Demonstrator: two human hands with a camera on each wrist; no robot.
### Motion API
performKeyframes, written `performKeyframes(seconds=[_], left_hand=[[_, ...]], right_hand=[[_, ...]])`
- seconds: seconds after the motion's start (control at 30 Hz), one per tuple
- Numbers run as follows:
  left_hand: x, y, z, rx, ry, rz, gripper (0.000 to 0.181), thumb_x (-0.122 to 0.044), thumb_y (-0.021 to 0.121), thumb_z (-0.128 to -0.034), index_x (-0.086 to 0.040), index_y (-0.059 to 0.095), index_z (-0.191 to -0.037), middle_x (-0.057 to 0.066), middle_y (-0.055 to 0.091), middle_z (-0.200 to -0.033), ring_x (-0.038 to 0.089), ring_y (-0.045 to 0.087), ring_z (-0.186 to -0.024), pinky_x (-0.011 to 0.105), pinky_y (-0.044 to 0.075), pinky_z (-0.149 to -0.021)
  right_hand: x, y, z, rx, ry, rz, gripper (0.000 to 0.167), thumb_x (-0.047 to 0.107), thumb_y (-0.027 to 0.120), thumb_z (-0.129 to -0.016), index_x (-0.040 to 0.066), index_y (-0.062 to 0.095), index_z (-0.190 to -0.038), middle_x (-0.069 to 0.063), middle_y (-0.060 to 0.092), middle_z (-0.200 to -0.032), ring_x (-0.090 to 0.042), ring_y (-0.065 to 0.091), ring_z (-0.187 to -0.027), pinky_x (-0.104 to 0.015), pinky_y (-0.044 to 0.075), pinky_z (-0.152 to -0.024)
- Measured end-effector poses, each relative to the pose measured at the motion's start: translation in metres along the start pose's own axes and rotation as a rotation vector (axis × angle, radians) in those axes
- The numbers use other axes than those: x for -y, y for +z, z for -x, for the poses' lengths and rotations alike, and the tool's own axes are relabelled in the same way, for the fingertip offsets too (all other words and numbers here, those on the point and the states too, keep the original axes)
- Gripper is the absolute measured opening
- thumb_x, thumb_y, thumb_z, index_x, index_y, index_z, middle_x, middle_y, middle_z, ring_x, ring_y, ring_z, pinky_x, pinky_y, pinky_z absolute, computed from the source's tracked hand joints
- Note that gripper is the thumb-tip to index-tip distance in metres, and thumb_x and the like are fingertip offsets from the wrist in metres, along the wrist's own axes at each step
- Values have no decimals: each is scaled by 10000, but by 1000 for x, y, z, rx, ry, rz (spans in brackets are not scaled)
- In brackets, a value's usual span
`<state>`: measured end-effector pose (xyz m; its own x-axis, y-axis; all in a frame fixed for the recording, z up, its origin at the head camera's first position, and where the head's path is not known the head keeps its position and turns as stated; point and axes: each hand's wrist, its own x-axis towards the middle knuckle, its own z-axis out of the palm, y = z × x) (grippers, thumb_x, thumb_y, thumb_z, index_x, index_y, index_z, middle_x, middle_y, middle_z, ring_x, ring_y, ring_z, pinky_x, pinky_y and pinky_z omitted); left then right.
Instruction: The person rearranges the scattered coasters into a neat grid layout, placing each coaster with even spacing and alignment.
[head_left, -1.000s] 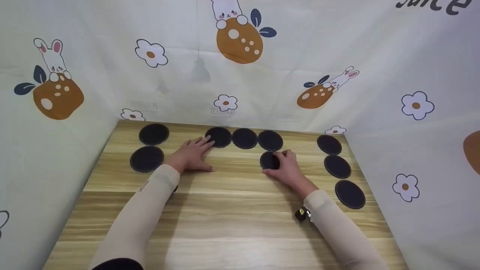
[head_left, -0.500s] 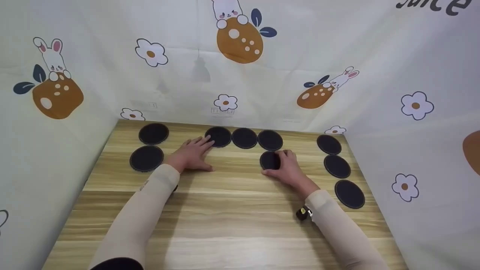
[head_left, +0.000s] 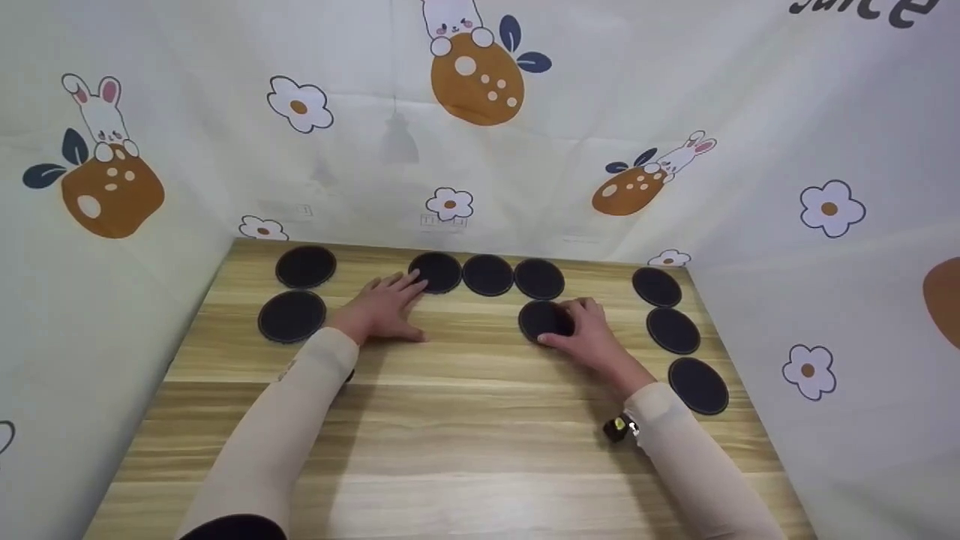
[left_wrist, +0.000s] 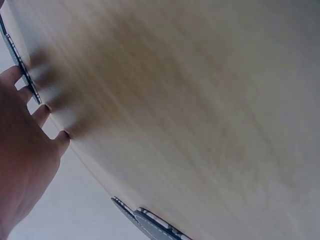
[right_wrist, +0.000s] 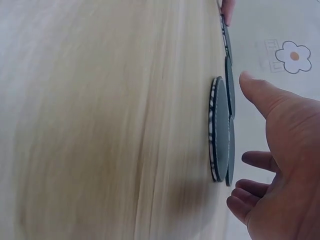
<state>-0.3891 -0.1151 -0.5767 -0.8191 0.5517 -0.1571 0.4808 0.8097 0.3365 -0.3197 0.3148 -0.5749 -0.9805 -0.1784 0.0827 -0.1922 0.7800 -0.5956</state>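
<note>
Pale printed fabric, one backdrop sheet [head_left: 360,161], with rabbits, oranges and flowers, hung behind the row of three coasters. Wood-grain tabletop [head_left: 420,435], one, carrying that row near its far edge. Cream sleeves, two: the left sleeve [head_left: 259,442] and right sleeve [head_left: 701,465], both reaching in from the near side of the row. Column of three coasters [head_left: 673,330], black, round, well apart to the row's right. Row of three coasters [head_left: 488,275], black, round, set side by side; the landmark. Coaster pair [head_left: 292,316], apart to the row's left. Left hand [head_left: 382,309], fingers spread and grasping nothing, tips over the row's left-end coaster; light pressure should steady it without shifting it. Right hand [head_left: 589,330], loosely curved about the lone coaster, its grip apparently released: the right wrist view shows a gap below thumb and fingertips. Lone coaster [head_left: 538,321], black, lying flat just nearside of the row's right end; rim contact cannot be told. Handling, as judged: raise the thumb straight up, avoiding drag, and correct alignment with a flat fingertip.
</note>
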Motion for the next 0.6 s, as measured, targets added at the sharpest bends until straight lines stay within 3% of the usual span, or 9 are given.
performKeyframes(seconds=[0.23,0.4,0.6], left_hand=[[0,-1,2,-5,1,-7,1158,-722,791,-890,-126,309,-1758,134,156,-1847,451,167,-1677,707,128,-1318],[-3,-4,5,-13,8,-6,1137,-672,816,-896,-117,317,-1754,144,175,-1841,452,184,-1673,714,146,-1312],[-6,-5,5,-13,14,-3,1127,-639,817,-899,-97,314,-1750,165,179,-1837,462,189,-1668,724,154,-1306]], right_hand=[[-11,-14,8,-10,30,1,849,452,909,-922,-65,578,-1510,-284,501,-1472,-456,464,-1407,-594,416,-1207],[-20,-28,15,-26,48,0,744,353,890,-958,-69,584,-1489,-293,507,-1467,-472,469,-1411,-607,420,-1200],[-40,-45,24,-108,44,55,603,242,858,-976,-60,627,-1443,-304,549,-1416,-501,502,-1383,-618,415,-1192]])
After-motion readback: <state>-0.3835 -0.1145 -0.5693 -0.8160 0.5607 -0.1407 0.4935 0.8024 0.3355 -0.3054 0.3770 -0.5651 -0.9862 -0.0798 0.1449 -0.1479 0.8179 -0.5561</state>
